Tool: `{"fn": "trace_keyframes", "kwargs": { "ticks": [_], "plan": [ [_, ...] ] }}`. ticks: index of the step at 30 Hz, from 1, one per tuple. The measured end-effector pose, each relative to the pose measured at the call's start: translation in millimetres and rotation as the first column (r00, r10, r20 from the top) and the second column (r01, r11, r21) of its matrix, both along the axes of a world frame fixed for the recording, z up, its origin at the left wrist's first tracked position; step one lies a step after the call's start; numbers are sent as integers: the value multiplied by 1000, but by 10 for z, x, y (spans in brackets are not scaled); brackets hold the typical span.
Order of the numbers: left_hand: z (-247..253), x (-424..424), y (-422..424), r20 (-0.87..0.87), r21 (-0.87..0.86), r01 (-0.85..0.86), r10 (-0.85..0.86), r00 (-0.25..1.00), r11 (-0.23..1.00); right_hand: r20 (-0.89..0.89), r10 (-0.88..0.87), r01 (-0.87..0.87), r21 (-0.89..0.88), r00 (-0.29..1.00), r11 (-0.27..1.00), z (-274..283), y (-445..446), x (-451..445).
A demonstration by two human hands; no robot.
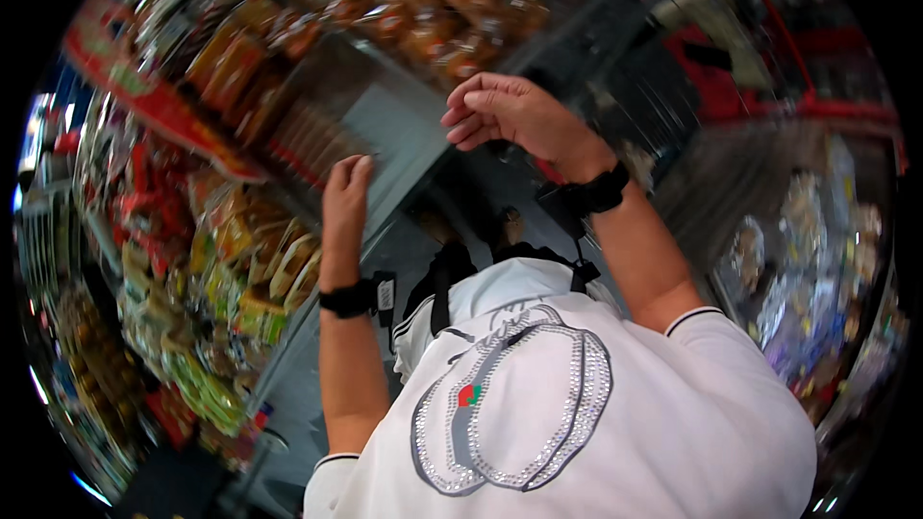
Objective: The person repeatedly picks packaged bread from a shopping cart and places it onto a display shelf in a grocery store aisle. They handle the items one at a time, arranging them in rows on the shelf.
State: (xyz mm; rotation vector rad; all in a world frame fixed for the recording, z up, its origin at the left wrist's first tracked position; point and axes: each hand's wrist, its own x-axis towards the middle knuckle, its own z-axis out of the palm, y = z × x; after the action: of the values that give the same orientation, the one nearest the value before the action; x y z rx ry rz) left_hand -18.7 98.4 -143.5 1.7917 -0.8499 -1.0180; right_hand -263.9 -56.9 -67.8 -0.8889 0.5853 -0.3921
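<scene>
My left hand [346, 191] is over the near edge of a display shelf, beside a row of upright packets [310, 140]. Its thumb side faces me, and most of the fingers are hidden. My right hand [497, 112] hovers in front of the shelf's bare corner [396, 119], fingers loosely curled and slightly apart, with nothing visible in them. Beyond it lies a heap of orange-brown goods in clear plastic bags [440, 7]. Black bands with small devices circle both wrists.
Yellow and green bagged goods [245, 281] fill the shelf to my left, below a red printed sign strip [159, 101]. A red-framed rack [815, 108] stands at the right. Clear-wrapped items [793, 288] lie lower right. Blur hides much detail.
</scene>
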Motion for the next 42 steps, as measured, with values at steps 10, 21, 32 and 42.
{"fn": "trace_keyframes", "kwargs": {
  "ticks": [10,21,32,42],
  "plan": [
    [664,-1132,-502,-234,12,289,-278,932,957,-273,-521,486,-189,808,853,-379,-166,-2601],
    [492,-1898,-678,-278,67,410,-378,883,910,-703,109,151,298,703,943,-2639,518,-3517],
    [400,-2217,-681,-304,106,415,-367,879,904,-966,-23,-98,-50,256,994,-3562,718,-3465],
    [429,-2284,-662,-267,168,425,-374,888,889,-957,-123,-199,-179,264,964,-2833,643,-3361]
  ]
}}
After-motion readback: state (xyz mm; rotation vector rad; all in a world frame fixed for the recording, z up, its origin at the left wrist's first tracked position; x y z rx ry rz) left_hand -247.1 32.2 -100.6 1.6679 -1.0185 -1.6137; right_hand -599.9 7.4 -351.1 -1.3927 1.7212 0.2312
